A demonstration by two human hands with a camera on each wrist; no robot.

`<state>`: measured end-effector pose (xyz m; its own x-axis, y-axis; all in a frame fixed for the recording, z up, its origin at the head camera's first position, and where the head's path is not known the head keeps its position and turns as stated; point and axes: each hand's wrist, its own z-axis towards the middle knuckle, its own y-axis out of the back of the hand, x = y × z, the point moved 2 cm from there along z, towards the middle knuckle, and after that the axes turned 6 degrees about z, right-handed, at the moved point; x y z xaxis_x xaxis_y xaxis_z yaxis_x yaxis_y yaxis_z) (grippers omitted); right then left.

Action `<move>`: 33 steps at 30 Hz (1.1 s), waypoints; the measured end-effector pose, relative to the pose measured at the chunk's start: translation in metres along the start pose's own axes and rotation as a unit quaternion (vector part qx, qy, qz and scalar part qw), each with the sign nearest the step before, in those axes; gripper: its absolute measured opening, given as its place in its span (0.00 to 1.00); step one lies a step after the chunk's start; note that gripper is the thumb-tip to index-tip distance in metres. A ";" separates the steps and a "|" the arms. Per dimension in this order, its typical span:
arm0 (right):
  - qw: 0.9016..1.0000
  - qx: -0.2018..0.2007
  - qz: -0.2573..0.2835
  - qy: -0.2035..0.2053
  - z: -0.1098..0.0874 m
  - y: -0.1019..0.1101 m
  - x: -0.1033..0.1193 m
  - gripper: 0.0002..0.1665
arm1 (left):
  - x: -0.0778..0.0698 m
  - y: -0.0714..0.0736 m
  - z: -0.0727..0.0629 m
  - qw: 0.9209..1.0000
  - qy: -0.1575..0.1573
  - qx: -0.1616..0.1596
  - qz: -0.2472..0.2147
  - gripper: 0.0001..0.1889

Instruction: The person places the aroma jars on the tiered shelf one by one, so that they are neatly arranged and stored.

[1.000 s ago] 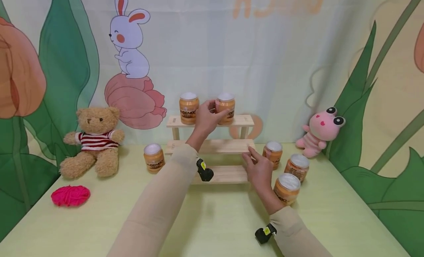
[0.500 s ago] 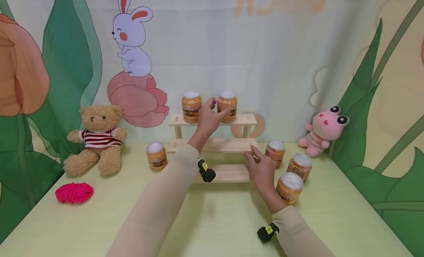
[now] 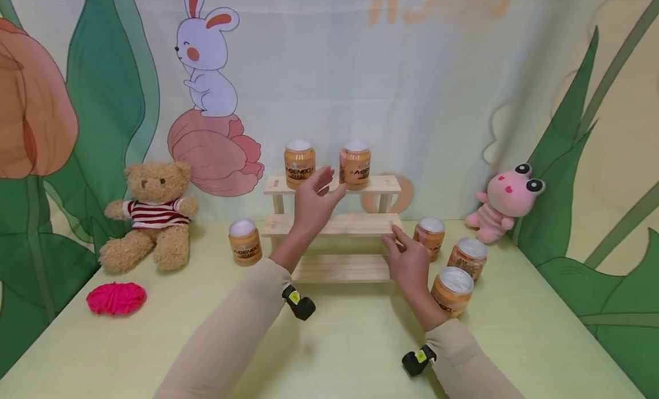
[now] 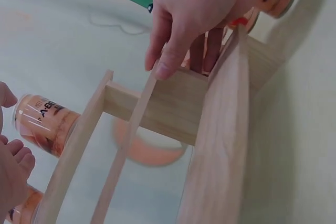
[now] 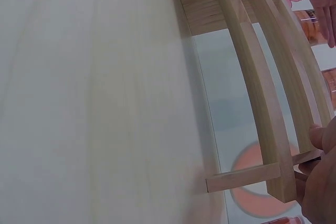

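A three-tier wooden display shelf [image 3: 342,267] stands mid-table. Two orange jars with white lids, a left jar [image 3: 300,164] and a right jar [image 3: 356,166], sit upright on its top tier. My left hand [image 3: 315,202] is in front of the top tier between them, fingers spread and holding nothing, thumb tip just below the right jar. At the shelf's right end, my right hand [image 3: 410,262] pinches the end of the middle board; the left wrist view shows that thumb [image 4: 167,67] against the board's edge.
One jar [image 3: 245,243] stands left of the shelf. Right of it are a rear jar [image 3: 429,236], a middle jar [image 3: 468,257] and a front jar [image 3: 453,293] near my right wrist. A teddy bear [image 3: 157,219], pink yarn [image 3: 116,299] and a pink plush frog [image 3: 504,202] lie farther out.
My left hand has let go of the right jar on the top tier and drawn back down and left. The right hand keeps its pinch on the shelf. The head view has shifted slightly.
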<state>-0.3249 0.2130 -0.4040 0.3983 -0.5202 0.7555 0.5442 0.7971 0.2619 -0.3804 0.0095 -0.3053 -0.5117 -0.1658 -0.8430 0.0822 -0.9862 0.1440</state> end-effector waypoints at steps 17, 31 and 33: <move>1.000 -0.001 -0.001 0.001 0.001 -0.001 0.000 0.23 | 0.019 0.079 -0.041 0.991 0.002 -0.131 0.007 0.20; 1.000 -0.004 -0.001 0.002 0.001 0.000 0.002 0.23 | 0.059 0.139 -0.050 0.973 0.046 -0.224 0.022 0.21; 1.000 -0.006 0.000 0.001 0.000 0.000 0.002 0.22 | 0.071 0.145 -0.051 0.971 0.055 -0.233 0.024 0.22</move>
<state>-0.3244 0.2114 -0.4021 0.3998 -0.5216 0.7537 0.5527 0.7932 0.2558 -0.3611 -0.1458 -0.3712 -0.4057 -0.1855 -0.8950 0.4944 -0.8681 -0.0442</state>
